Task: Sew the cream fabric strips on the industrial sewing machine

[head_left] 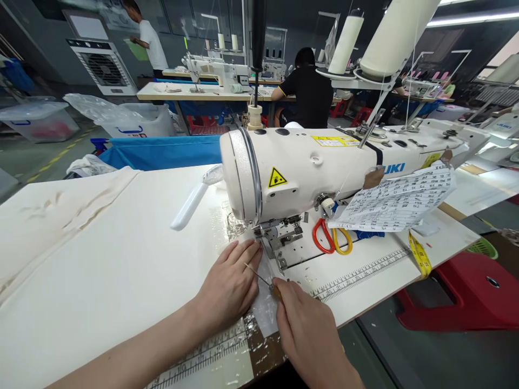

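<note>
My left hand (232, 282) lies flat with its fingers stretched out, pressing on a strip of thin white fabric (266, 320). Its fingertips are close to the needle area of a white sewing machine (294, 167). In the fist of my right hand (310, 332) is an awl (259, 276), gripped by its brownish handle. The awl's thin metal shaft points up and left, and its tip reaches over the fingers of my left hand. Part of the fabric is hidden under the left hand and the machine head.
Scissors with red and yellow handles (323, 237) lie right of the needle area. A handwritten sheet (397, 200) hangs on the machine. Cream fabric (52, 216) spreads at the left, a yellow tape measure (420, 256) drapes over the right edge, and a red stool (466, 292) stands below.
</note>
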